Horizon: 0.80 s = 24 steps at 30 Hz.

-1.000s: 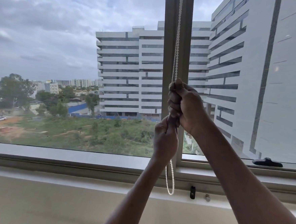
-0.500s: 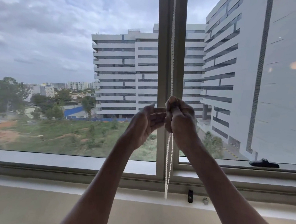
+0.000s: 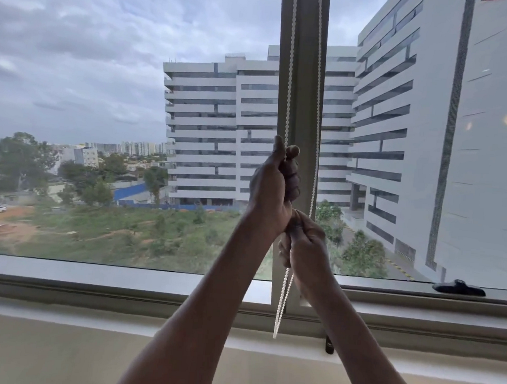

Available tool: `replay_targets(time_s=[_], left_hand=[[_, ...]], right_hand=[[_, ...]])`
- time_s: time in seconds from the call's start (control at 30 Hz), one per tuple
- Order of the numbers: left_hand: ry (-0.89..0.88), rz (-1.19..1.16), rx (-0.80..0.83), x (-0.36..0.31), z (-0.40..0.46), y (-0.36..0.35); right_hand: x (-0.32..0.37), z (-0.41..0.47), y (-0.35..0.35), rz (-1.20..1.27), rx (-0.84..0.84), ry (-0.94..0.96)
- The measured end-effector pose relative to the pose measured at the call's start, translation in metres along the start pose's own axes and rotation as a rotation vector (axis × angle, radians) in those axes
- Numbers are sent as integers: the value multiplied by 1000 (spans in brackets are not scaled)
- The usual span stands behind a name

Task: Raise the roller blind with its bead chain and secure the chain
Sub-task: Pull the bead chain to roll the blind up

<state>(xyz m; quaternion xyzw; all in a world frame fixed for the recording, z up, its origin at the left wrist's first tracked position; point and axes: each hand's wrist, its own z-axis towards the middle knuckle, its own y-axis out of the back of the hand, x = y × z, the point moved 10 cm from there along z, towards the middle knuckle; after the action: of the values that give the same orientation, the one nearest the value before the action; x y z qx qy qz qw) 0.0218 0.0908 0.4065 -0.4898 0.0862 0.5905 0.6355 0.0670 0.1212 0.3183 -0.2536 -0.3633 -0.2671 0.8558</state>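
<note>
Swapped over since half a sec ago: left hand (image 3: pixel 272 190) now fisted on chain (image 3: pixel 288 104) up the frame (image 3: pixel 302 75), right hand (image 3: pixel 305 246) gripping right below, so still hauling hand-over-hand, blind out of shot.

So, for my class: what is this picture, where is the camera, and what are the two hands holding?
No machine here: a person wears a camera on the head, looking forward and down at their own arms before a window. The left hand, higher up, has its grip curled round the left strand of a white bead chain beside the grey window frame. The right hand, just below, grips the chain too; its loop hangs under it. A dark window handle lies on the sill at right.
</note>
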Motion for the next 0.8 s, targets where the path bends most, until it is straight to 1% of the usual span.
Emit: replay_targets(time_s=[0.1,0.23,0.33,0.4,0.47,0.6,0.7,0.73,0.8], left_hand=[[-30,8,0,-2,1,1],[-73,-1,-16,-6,0,3],[-140,27,-38,-15,-4,8],[-203,70,-48,-20,-7,13],[-253,139,-78,-18,-13,19],[-267,247,-126,7,-30,34],[-210,320,-151,40,-46,44],[-184,326,-159,51,-52,47],[-161,346,-185,64,-58,53]], right_hand=[[0,1,0,-7,0,17],[-1,5,1,-82,35,26],[3,10,0,-150,157,-22],[11,15,1,-188,208,-77],[20,26,2,-124,206,-147],[57,45,-17,78,230,-153],[75,50,-34,75,295,-155],[77,50,-38,68,295,-159],[72,49,-38,90,244,-173]])
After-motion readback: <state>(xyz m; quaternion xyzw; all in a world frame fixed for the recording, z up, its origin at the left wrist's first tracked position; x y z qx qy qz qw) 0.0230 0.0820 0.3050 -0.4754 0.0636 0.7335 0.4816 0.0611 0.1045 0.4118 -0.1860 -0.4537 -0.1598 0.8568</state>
